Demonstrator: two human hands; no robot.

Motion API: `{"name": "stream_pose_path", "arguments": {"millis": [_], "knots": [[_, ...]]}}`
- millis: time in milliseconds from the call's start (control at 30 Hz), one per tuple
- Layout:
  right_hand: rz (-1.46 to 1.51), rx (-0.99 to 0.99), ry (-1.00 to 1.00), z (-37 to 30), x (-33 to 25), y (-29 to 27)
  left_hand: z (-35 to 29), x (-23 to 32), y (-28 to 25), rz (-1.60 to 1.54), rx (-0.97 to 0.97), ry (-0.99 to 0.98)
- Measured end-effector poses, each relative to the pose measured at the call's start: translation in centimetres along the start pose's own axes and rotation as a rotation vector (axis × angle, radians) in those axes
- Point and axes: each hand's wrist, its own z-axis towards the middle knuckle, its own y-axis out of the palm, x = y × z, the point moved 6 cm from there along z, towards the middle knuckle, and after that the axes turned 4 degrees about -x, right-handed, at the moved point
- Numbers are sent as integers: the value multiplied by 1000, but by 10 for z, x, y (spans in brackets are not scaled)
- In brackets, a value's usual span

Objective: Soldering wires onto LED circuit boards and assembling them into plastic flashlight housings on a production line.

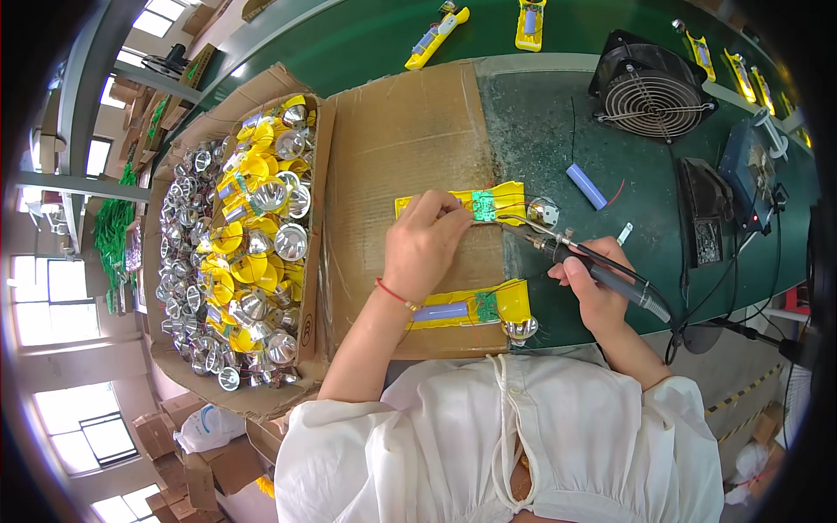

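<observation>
My right hand (596, 283) grips a soldering iron (610, 275) by its dark handle, with the tip reaching left to a yellow flashlight housing (509, 196). That open housing lies across the cardboard's right edge, with a green circuit board (484, 206), thin wires and a silver reflector (544, 212) at its right end. Over its left part, my left hand (427, 240) is closed in a pinch beside the board; what the fingertips hold is hidden. Nearer me lies a second yellow housing (514, 302), holding a blue-violet battery cell (443, 312) and a green board.
To the left, a cardboard box (316, 253) is heaped with reflectors and yellow housings. A loose battery cell (586, 186) with wires lies right of the work. Behind it stands a black fan (652, 98), with a blue soldering station (748, 170) at right. Several yellow housings (438, 38) lie along the far side.
</observation>
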Motion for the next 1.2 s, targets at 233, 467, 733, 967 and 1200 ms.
{"name": "stream_pose_path", "arguments": {"millis": [233,467,733,967,1200], "knots": [[91,61,35,5,5,4,6,-5,3,85,-74,-123],[85,75,47,8,5,4,12,-5,6,167,-187,-240],[68,51,100,11,7,6,12,-5,7,135,-180,-263],[106,82,106,14,7,5,12,-6,8,147,-183,-290],[129,58,131,16,10,5,12,-6,10,127,-185,-296]]}}
